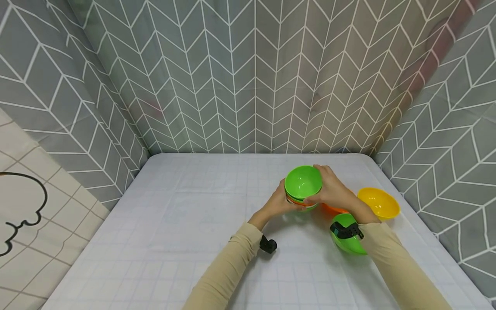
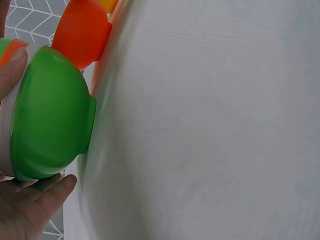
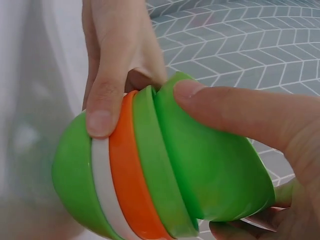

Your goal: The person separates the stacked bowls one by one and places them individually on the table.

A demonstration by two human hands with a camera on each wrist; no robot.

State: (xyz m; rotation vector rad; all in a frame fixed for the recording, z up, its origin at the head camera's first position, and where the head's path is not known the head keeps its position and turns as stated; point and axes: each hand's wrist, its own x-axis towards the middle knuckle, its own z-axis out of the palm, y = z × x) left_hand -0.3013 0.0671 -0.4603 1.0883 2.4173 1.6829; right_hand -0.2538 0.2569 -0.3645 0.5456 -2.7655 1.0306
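Observation:
My left hand (image 1: 280, 200) grips a stack of nested bowls: a green bowl (image 2: 52, 112) outermost, then a white bowl (image 3: 102, 165), an orange bowl (image 3: 129, 165) and another green bowl (image 3: 157, 165). In my right hand (image 1: 334, 188) is one more green bowl (image 1: 303, 182), held between thumb and fingers. The right wrist view shows that bowl's base end against the stack's open side, slightly tilted to it. How far it sits inside is hidden. The left thumb presses near the white and orange rims. In the left wrist view, the stack is close to the table.
On the white table (image 1: 186, 241), right of the stack, stand a separate orange bowl (image 1: 332, 209), partly behind my right hand, a yellow bowl (image 1: 378, 203) and a green bowl (image 1: 350, 246) beneath my right wrist. Patterned curtains (image 1: 240, 77) hang behind the table and along its sides.

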